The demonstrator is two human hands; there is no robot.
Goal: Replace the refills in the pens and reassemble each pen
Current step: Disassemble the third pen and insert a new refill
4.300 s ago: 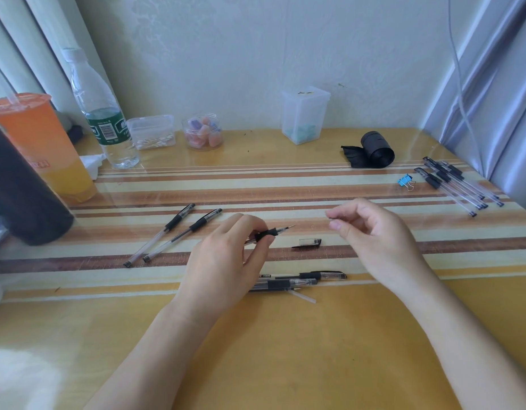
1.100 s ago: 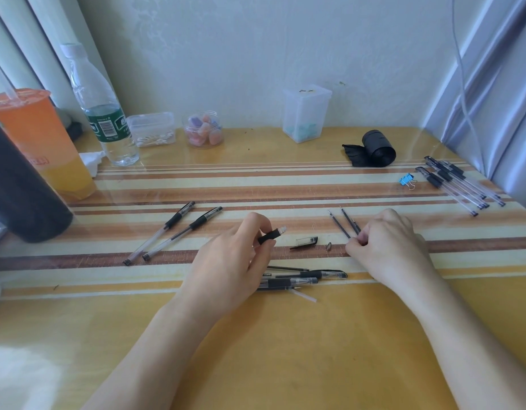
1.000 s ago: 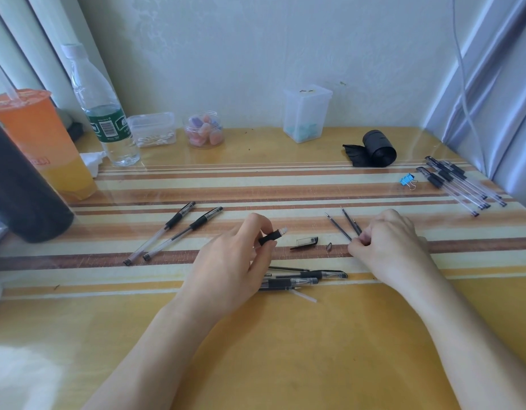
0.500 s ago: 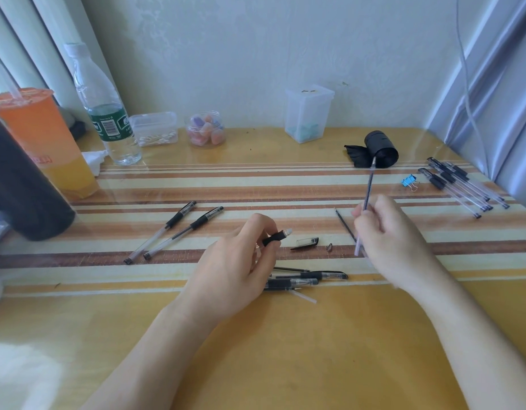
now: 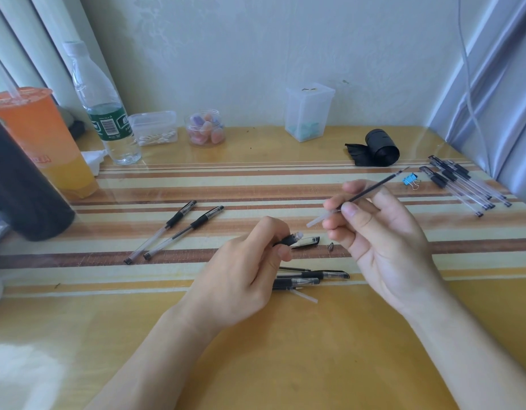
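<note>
My left hand (image 5: 244, 279) holds a pen barrel (image 5: 291, 240) with a black grip, its open end pointing right. My right hand (image 5: 377, 235) pinches a thin dark refill (image 5: 371, 192) above the table, clear tail end aimed down-left toward the barrel, tip up-right. The two are a short gap apart. A pen cap (image 5: 307, 241) and a small metal tip piece (image 5: 330, 247) lie on the table between my hands. Two more pens (image 5: 312, 278) and a loose clear tube (image 5: 306, 297) lie just behind my left hand.
Two assembled pens (image 5: 179, 229) lie left of centre. A bundle of several pens (image 5: 462, 184) and a blue binder clip (image 5: 411, 180) sit far right. Behind: black tape roll (image 5: 380, 147), clear box (image 5: 309, 110), candy jar (image 5: 205, 128), water bottle (image 5: 105, 108), orange drink cup (image 5: 46, 137), dark cylinder (image 5: 22, 184).
My right hand picked one refill up off the table, lifted it and swung it so its tail points at the barrel. My left hand stayed put with the barrel.
</note>
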